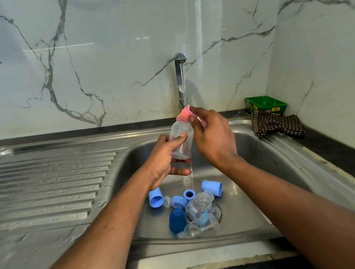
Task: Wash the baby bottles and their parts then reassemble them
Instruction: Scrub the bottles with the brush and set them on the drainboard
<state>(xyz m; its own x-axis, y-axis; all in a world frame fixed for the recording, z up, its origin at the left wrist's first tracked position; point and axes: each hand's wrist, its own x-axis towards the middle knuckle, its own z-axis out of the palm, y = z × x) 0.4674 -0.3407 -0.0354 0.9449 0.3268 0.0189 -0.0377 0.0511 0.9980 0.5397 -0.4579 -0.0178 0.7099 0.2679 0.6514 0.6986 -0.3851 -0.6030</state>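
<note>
My left hand [166, 156] grips a clear baby bottle [181, 140] upright over the sink basin, under the running water. My right hand [212, 135] pinches a pink sponge [184, 114] against the bottle's mouth. On the basin floor lie two more clear bottles [200, 205] [201, 226], light blue caps [155, 197] [212, 187], light blue rings [179, 201] [189, 194], a dark blue cap [177, 220] and a clear teat [167, 201].
A steel tap [181, 78] runs water into the steel sink [259, 148]. A ribbed drainboard [48, 184] lies to the left. At the back right sit a green tub [265, 105] and a checked cloth [276, 125] on the dark counter.
</note>
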